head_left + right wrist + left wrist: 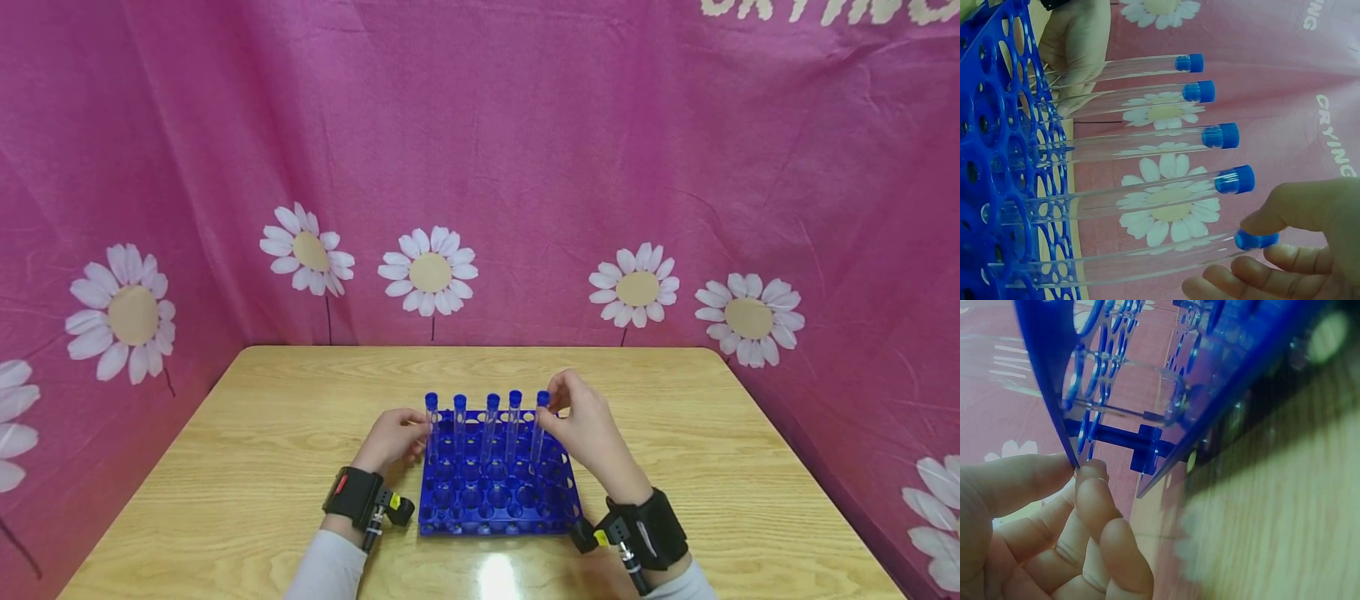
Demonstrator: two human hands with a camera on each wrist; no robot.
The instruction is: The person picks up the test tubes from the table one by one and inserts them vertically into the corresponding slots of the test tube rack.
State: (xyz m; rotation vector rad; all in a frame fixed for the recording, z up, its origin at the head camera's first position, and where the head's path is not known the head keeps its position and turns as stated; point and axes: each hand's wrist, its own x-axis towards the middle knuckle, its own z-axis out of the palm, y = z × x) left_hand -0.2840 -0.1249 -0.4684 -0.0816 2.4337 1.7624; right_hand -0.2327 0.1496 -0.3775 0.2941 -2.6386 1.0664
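Observation:
A blue test tube rack point(495, 527) sits on the table, with several clear, blue-capped test tubes point(489, 429) standing in a row in it. My left hand point(395, 437) is at the rack's left side; in the left wrist view its thumb and fingers pinch the edge of the upper plate point(1041, 356). At the right end of the row, my right hand point(588, 421) holds the last test tube point(1147, 265) near its top. The right wrist view shows the thumb and fingers around that tube's blue cap point(1249, 240), while the tube's lower end is inside the rack's holes.
The wooden table point(300, 392) extends around the rack. Behind it and at both sides hangs a pink cloth point(525, 167) printed with white daisies. Each wrist wears a black strap point(352, 494) with a small camera, close to the rack's front corners.

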